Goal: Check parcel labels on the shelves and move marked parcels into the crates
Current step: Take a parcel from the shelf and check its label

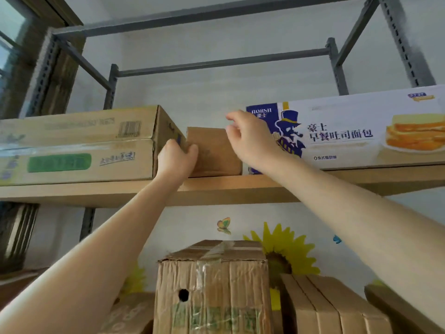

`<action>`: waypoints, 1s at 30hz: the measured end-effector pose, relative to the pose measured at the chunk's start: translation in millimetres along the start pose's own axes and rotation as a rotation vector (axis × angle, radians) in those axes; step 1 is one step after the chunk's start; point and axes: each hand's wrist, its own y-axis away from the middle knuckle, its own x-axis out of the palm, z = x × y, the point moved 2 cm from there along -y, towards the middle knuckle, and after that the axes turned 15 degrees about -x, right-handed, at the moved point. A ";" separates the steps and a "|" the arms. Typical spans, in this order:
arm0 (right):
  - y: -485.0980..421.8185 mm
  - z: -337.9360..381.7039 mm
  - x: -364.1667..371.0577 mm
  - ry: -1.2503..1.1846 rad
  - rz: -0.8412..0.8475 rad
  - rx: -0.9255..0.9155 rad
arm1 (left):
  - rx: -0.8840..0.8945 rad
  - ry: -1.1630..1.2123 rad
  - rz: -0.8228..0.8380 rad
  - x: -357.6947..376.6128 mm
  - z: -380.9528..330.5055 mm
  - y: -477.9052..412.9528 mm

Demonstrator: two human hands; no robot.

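Small brown parcel (214,153) sat on the upper shelf (240,191), wedged between the long brown carton (77,145) on the left and the white bread box (349,133) on the right. Left hand (177,156) gripped the parcel's near left edge, with the thumb on the front face and the fingers curled round the side. Right hand (250,138) was at the parcel's top right corner, fingers loosely bent and part spread, not closed on anything. Couldn't tell if it touched the parcel.

No label visible on the near face, so the step looked like pulling it out to check.

To do it well: get the right hand onto the right side for a two-sided hold, then draw the parcel straight toward the near edge. Keep it level, and don't drag the carton or the bread box along. Turn it once it's free to read the other faces.

No crates in view. A crumpled taped box (212,285) stood on the level below.
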 end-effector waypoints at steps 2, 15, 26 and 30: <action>-20.5 -4.5 29.3 0.176 0.183 0.075 | -0.003 0.001 0.102 0.6 6.4 -13.2; -20.7 19.3 15.5 0.295 0.111 0.210 | 0.101 0.379 0.465 -24.2 14.5 21.2; 53.1 69.9 -17.3 0.081 -0.186 0.206 | -0.206 0.735 0.238 -51.1 21.9 70.4; 80.1 76.5 -16.1 -0.123 -0.058 0.381 | -0.340 0.698 0.496 -56.8 35.8 78.6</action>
